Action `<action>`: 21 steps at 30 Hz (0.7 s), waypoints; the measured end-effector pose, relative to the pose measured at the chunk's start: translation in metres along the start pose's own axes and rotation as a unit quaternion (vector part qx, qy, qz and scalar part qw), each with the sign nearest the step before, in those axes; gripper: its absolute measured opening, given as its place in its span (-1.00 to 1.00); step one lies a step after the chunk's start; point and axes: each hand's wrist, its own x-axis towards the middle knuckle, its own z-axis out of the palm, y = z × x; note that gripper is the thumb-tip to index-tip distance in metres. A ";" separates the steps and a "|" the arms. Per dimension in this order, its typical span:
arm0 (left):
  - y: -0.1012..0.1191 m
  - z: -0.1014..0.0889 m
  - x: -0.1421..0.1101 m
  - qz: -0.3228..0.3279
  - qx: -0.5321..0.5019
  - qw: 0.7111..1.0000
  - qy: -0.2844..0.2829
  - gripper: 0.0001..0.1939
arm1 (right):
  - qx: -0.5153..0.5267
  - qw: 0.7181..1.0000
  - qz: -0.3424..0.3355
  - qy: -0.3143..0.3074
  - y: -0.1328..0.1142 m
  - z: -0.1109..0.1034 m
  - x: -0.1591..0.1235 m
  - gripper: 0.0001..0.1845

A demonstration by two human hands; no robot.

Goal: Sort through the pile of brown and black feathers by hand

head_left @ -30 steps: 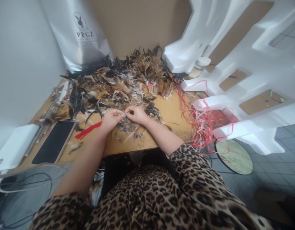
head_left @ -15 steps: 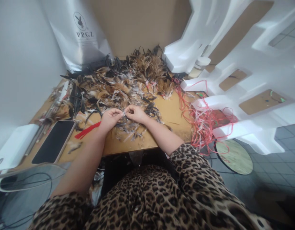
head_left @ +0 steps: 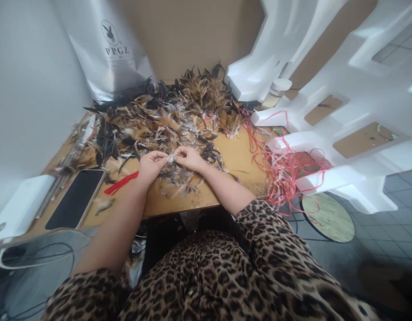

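Pale tuft (head_left: 171,158) is pinched by left hand (head_left: 151,166) and right hand (head_left: 189,159), fingertips closed. Yellowish tabletop (head_left: 238,156) sits below them, tiled floor (head_left: 389,223) way off right.

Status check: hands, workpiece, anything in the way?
Left hand and right hand: fingertips pinching small pale tuft between them. Feather heap just beyond. Red strip beside left wrist, contact unclear.

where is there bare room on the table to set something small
Mainly the yellow wooden table between the brown-and-black feather pile and the tangled red-pink ribbons; also a narrow strip along the front edge, between the bare forearms. Crowded: the pile, and the left end, around the black-screened phone.
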 end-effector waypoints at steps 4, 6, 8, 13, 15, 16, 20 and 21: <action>-0.007 0.000 0.003 0.022 0.045 0.999 0.009 -0.83 | 0.041 0.999 0.036 -0.003 -0.004 -0.002 0.000 -0.84; -0.009 0.000 0.003 0.027 0.051 0.998 0.006 -0.84 | 0.039 0.999 0.035 0.003 -0.004 -0.002 0.001 -0.85; -0.009 0.000 0.003 0.030 0.051 0.998 0.007 -0.84 | 0.040 0.999 0.032 0.005 -0.002 -0.002 0.001 -0.84; -0.004 0.002 0.001 0.028 0.029 0.999 0.014 -0.81 | 0.044 0.999 0.007 -0.013 0.003 0.002 0.001 -0.76; -0.002 0.003 0.000 0.028 0.020 0.999 0.012 -0.80 | 0.015 1.000 -0.012 -0.014 0.005 0.004 0.001 -0.76; 0.000 0.004 -0.001 0.029 0.019 0.999 0.011 -0.80 | 0.000 1.000 -0.018 -0.011 0.006 0.004 0.001 -0.77; 0.005 0.005 -0.003 0.025 0.014 0.999 0.015 -0.80 | -0.028 0.999 -0.014 0.005 0.009 0.005 0.002 -0.78; 0.006 0.005 -0.003 0.021 0.006 1.000 0.017 -0.79 | -0.028 1.000 -0.013 0.007 0.010 0.005 0.003 -0.78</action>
